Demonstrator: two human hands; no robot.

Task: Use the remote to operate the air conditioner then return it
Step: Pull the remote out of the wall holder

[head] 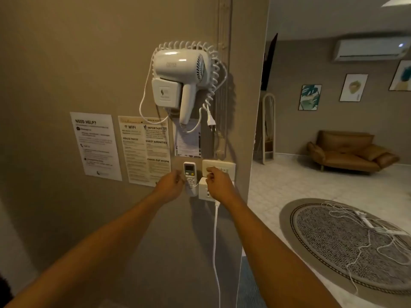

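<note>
Both arms are up at the wall, and the small white plastic remote with the grey screen (189, 174) sits upright in its clear wall cradle (193, 190), parked where anyone entering can find it. It stands between the two hands. The left hand (172, 184) is just beside it on its left, fingers curled loosely inward and touching or nearly touching its edge; I cannot tell whether there is a grip. The right hand (219, 182) hovers to the remote's right, fingers curled, in front of the cream switch plate (219, 167) and white socket box (205, 191). Far right, high up, the white air conditioner (370, 49) shows a light.
</note>
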